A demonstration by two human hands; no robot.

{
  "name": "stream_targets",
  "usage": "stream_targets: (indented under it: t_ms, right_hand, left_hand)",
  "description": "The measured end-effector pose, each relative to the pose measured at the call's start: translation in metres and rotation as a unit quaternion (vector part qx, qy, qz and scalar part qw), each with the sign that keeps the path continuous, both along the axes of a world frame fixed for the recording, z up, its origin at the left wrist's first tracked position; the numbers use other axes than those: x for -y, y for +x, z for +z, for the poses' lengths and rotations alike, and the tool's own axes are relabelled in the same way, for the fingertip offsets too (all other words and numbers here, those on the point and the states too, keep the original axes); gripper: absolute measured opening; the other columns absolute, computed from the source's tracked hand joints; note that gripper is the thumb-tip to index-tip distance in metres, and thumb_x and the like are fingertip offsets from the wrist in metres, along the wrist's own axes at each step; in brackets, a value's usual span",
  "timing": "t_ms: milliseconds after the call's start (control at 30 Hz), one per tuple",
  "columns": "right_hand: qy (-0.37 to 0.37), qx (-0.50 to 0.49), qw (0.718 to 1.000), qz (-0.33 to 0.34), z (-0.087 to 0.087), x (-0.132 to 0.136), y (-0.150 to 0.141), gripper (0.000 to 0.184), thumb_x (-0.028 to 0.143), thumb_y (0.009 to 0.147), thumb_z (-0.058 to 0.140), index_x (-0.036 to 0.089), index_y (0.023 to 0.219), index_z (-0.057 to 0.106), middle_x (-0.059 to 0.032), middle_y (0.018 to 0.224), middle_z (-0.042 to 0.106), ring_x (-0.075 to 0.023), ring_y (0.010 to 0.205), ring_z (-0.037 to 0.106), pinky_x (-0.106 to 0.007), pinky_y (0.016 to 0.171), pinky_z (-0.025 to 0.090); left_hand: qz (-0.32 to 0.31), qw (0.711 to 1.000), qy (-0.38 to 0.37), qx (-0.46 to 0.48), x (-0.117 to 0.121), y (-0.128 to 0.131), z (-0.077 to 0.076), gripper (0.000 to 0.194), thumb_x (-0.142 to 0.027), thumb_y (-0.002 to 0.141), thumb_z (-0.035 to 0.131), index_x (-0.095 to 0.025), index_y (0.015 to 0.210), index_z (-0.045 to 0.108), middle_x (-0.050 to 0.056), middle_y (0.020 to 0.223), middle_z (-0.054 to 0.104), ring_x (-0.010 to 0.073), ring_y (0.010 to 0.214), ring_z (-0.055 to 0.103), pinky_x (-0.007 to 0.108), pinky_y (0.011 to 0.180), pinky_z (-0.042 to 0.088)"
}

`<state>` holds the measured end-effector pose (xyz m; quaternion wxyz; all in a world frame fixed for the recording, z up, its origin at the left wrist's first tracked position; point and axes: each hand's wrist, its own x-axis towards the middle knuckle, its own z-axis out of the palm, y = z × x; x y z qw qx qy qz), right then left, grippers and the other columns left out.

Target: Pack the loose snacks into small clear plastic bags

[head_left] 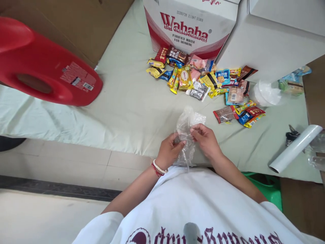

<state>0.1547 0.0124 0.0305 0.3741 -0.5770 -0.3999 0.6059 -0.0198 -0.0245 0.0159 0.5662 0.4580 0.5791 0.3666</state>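
Observation:
Between my hands, close to the table's front edge, is a thin clear plastic bag (188, 127), crumpled and see-through. My left hand (169, 151) pinches its lower left side between thumb and fingers; a white beaded bracelet and a red band circle that wrist. Higher up on the right, my right hand (204, 138) grips the bag's edge with thumb and forefinger. I cannot make out anything inside the bag. Beyond it lies a heap of small wrapped snacks (185, 78), with a smaller group of snack packets (238, 114) to the right of my right hand.
A Wahaha water carton (190, 28) stands behind the snacks, beside a white box (274, 40). On the left lies a big red jug (50, 67). To the right are a white roll (296, 148), keys (292, 135) and white plastic bowls (265, 93). A green stool (271, 189) shows below the table.

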Motion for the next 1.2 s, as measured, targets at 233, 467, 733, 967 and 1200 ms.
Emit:
stream_targets:
  t_ms: [233,467,733,967,1200]
  right_hand:
    - [0.017,0.065,0.996,-0.058,-0.008,-0.012,0.028,0.037,0.057,0.082,0.073,0.023,0.085,0.058,0.0049,0.062,0.056,-0.0098,0.046,0.043,-0.025,0.042,0.032]
    - [0.036,0.096,0.992,-0.073,-0.027,-0.008,0.039,0.036,0.058,0.084,0.071,0.024,0.084,0.06,0.0048,0.059,0.054,-0.0113,0.047,0.042,-0.026,0.044,0.034]
    - [0.088,0.177,0.98,-0.009,-0.024,-0.006,0.03,0.031,0.055,0.093,0.062,0.024,0.089,0.061,0.004,0.061,0.053,-0.0129,0.049,0.046,-0.026,0.047,0.038]
    - [0.134,0.24,0.962,0.008,-0.026,-0.008,0.033,0.031,0.054,0.095,0.059,0.024,0.09,0.064,0.0025,0.062,0.055,-0.0144,0.056,0.048,-0.027,0.055,0.039]
    - [0.061,0.211,0.975,-0.026,-0.025,-0.005,0.093,0.042,0.061,0.095,0.057,0.021,0.089,0.07,0.0006,0.067,0.058,-0.0138,0.053,0.045,-0.028,0.053,0.035]
  left_hand:
    - [0.107,0.975,-0.141,0.135,0.0,-0.033,-0.003,0.042,-0.058,0.071,0.081,-0.017,0.079,0.071,0.006,0.083,0.075,0.021,0.082,0.07,0.032,0.072,0.057]
    - [0.193,0.954,-0.187,0.136,0.011,-0.083,0.003,0.047,-0.053,0.061,0.088,-0.016,0.077,0.063,0.003,0.077,0.07,0.0128,0.064,0.064,0.023,0.055,0.05]
    - [0.215,0.924,0.161,-0.272,0.016,-0.104,0.025,0.014,-0.025,0.082,0.066,-0.02,0.094,0.069,0.007,0.101,0.069,0.0209,0.094,0.067,0.036,0.083,0.056]
    - [-0.132,0.847,0.361,-0.368,-0.007,-0.045,0.008,0.031,-0.024,0.095,0.053,-0.021,0.122,0.069,0.015,0.128,0.072,0.0276,0.119,0.067,0.048,0.106,0.048]
    - [-0.174,0.838,0.268,-0.442,-0.012,-0.062,-0.035,0.055,-0.039,0.105,0.04,-0.02,0.157,0.042,0.018,0.165,0.038,0.0327,0.152,0.04,0.063,0.125,0.013]
